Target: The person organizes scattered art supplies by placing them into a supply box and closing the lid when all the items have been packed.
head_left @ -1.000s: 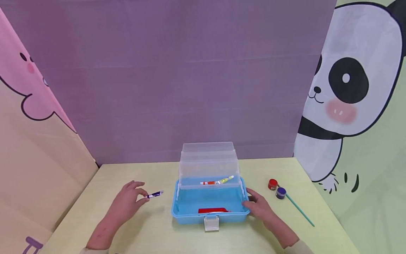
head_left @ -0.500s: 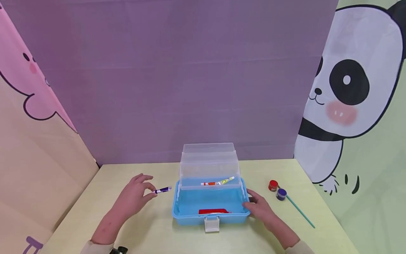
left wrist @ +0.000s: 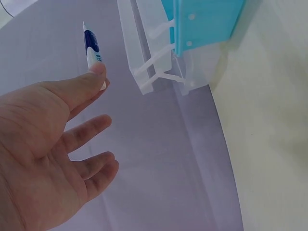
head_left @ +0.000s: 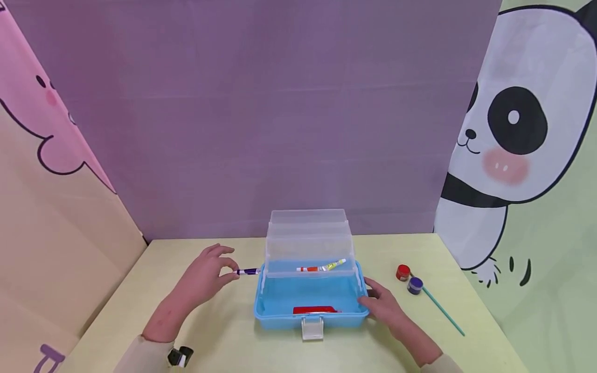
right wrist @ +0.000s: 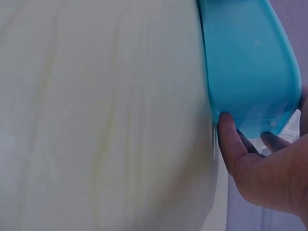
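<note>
While the left hand (head_left: pixel 205 274) pinches a small purple-and-white tube (head_left: pixel 248 271) between thumb and forefinger, its other fingers stand loosely apart. The tube lies nearly level, its far end just beside the left rim of an open blue box (head_left: pixel 310 322). The right hand (head_left: pixel 381 303) holds the box's right end, thumb at the rim and fingers against the outer wall. The box rests on the pale bench (head_left: pixel 261 352), its translucent lid (head_left: pixel 308 228) raised at the back and a white latch (head_left: pixel 312 329) hanging in front. Inside, a red tube (head_left: pixel 314 310) lies along the front wall; orange (head_left: pixel 309 269) and yellow (head_left: pixel 337 264) tubes lie at the rear. To the right, a red jar (head_left: pixel 403 272) and a purple jar (head_left: pixel 415 285) stand near a teal-handled brush (head_left: pixel 443 310).
</note>
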Tool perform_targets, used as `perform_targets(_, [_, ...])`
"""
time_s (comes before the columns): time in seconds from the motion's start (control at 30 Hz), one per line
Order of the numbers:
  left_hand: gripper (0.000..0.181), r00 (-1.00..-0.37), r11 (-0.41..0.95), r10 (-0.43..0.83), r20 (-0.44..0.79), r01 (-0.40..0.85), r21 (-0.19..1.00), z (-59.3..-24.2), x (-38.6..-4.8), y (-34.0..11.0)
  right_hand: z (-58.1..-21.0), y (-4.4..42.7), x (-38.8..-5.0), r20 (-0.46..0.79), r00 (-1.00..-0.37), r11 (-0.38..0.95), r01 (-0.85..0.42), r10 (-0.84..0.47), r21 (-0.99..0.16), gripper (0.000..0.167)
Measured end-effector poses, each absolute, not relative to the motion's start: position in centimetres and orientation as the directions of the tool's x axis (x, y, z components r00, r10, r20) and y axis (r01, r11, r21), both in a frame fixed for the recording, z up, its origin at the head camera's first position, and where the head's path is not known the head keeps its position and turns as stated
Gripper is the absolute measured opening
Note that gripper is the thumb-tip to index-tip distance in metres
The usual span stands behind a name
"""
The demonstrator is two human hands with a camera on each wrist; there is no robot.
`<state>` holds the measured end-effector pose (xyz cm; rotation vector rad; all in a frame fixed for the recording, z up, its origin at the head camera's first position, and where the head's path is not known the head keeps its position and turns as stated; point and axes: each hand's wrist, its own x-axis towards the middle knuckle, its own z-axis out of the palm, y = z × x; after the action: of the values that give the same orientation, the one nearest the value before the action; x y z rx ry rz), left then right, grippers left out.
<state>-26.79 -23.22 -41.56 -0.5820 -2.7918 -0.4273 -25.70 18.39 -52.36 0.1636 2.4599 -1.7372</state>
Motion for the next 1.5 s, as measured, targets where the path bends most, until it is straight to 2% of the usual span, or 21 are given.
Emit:
perform_targets(0.6, [0.013, -0.856, 0.863, 0.401, 0.327, 0.473, 0.180, -39.2, -29.1, -20.2, -52.1, 18.3, -25.7, -0.152, -0.988, 0.307, 0.147, 0.008, -0.940, 0.066])
perform_targets(0.93, [0.011, -0.865, 0.865, 0.397, 0.305, 0.465, 0.192, -38.6, -30.1, -19.0, -52.4, 18.6, -26.0, -0.163, -0.986, 0.294, 0.161, 0.017, -0.942, 0.067])
perform_targets(1.27, [0.013, -0.859, 0.856, 0.422, 0.290, 0.482, 0.184, -38.8, -31.0, -17.3, -52.6, 18.5, -25.8, -0.172, -0.985, 0.297, 0.170, 0.020, -0.940, 0.066])
perform_targets(1.5, [0.015, -0.847, 0.851, 0.424, 0.321, 0.494, 0.178, -39.3, -31.8, -16.3, -52.8, 18.4, -25.7, -0.172, -0.985, 0.310, 0.170, 0.022, -0.935, 0.066])
